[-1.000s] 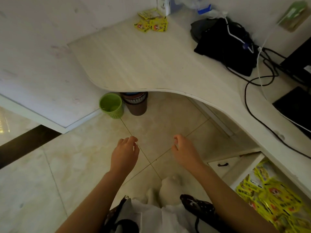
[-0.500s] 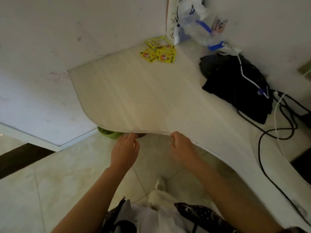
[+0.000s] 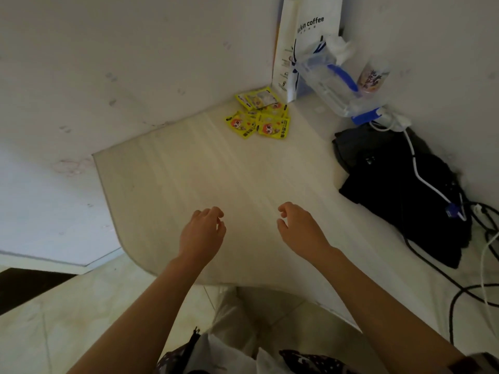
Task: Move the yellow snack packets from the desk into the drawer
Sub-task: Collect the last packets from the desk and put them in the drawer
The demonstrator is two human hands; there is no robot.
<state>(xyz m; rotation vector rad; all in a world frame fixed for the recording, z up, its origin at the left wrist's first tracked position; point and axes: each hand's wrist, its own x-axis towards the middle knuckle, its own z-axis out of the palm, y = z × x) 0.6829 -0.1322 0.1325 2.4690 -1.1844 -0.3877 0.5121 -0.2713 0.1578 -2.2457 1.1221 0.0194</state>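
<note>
Left hand (image 3: 203,233) over desk (image 3: 167,190), fingers loosely curled, grasping nothing. Right hand (image 3: 298,228) beside it, apart, fingers likewise slack and empty. Yellow snack packets (image 3: 260,114) lie in small overlapping heap at far corner of desk against wall, well apart from both hands. Paper coffee bag (image 3: 305,41) upright just right of packets. Black bag (image 3: 399,184) with cables further right. Drawer out of view.
</note>
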